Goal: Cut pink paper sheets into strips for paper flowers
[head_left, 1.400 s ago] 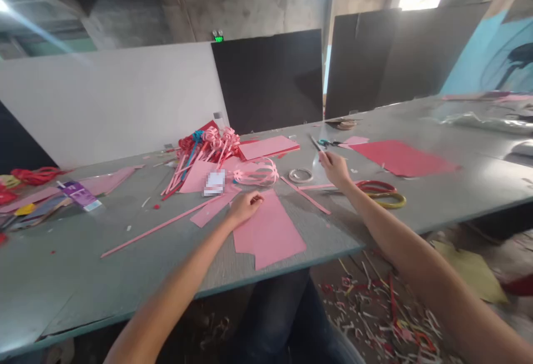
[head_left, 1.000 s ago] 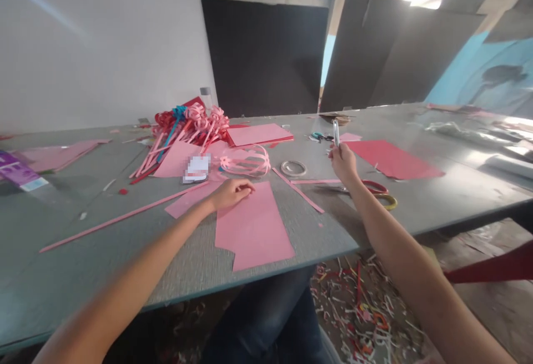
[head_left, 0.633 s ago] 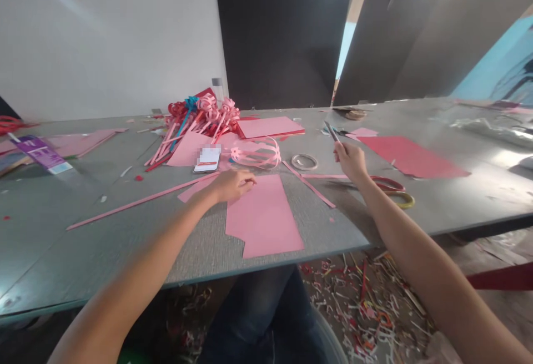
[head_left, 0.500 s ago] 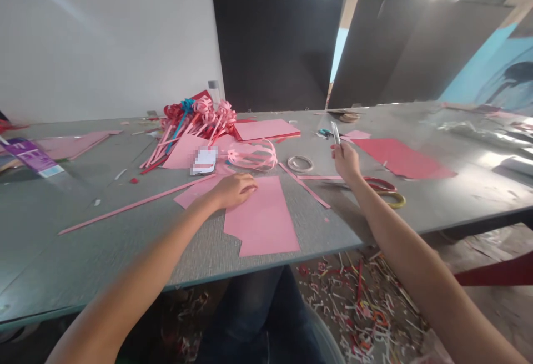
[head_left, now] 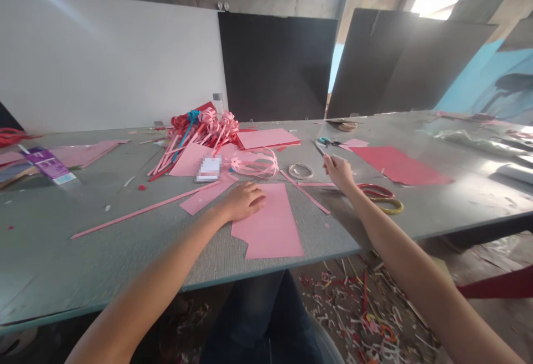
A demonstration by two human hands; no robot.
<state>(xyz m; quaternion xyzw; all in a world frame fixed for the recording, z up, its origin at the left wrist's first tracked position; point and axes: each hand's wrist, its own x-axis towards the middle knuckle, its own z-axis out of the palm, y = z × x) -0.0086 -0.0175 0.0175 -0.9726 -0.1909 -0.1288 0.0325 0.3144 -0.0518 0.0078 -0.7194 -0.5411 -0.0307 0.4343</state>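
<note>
My left hand (head_left: 245, 201) lies on the upper left corner of a pink paper sheet (head_left: 270, 228) near the table's front edge, fingers loosely bent and flat on it, holding nothing. My right hand (head_left: 339, 171) is raised just above the table further right, pinched on a thin silver tool (head_left: 320, 148) that points up and left; I cannot tell what kind of tool it is. A clear tape ring (head_left: 300, 171) and thin pink strips (head_left: 305, 191) lie between the two hands. Scissors with red and yellow handles (head_left: 383, 198) lie under my right wrist.
A heap of pink and red paper flowers on sticks (head_left: 202, 130), a phone (head_left: 209, 167), a pink paper stack (head_left: 267, 137), a red sheet (head_left: 397, 165), small teal scissors (head_left: 330, 142) and a long pink strip (head_left: 141, 212) lie on the grey table (head_left: 104, 253). Paper scraps litter the floor.
My right hand has tilted the silver tool from upright to leaning left and come lower towards the table. My left hand has stayed on the pink sheet, its fingers now flatter.
</note>
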